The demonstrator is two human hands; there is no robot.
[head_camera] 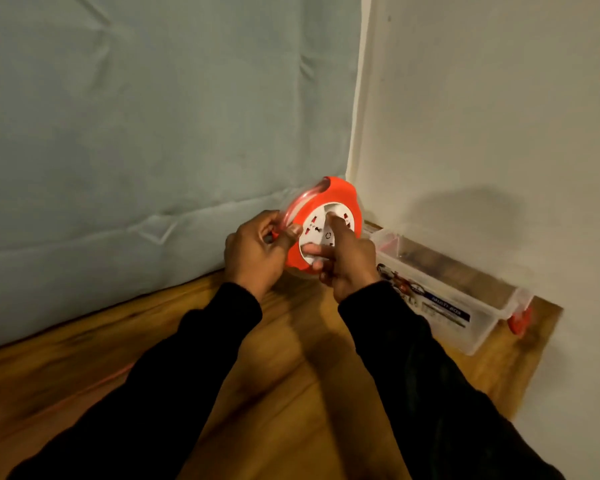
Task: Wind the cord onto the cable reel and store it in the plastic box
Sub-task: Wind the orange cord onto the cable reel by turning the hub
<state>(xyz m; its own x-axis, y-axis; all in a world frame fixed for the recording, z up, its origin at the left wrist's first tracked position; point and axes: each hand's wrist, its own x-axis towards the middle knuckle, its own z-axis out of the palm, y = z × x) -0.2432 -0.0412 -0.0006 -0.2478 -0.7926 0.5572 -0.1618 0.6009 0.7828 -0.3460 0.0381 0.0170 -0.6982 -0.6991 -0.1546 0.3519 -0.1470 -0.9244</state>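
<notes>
Wooden floor (291,393) is seen at the bottom, with a pale blue padded mat (136,116) standing behind it and a white wall (499,116) on the right. An orange cable reel (329,202) with a white middle is held up above the floor. Its left edge is gripped by the left hand (253,252). The white face is pressed by the fingers of the right hand (347,258). An orange cord (97,382) is seen blurred on the floor. A clear plastic box (465,299) is set open by the wall, just right of the hands.
</notes>
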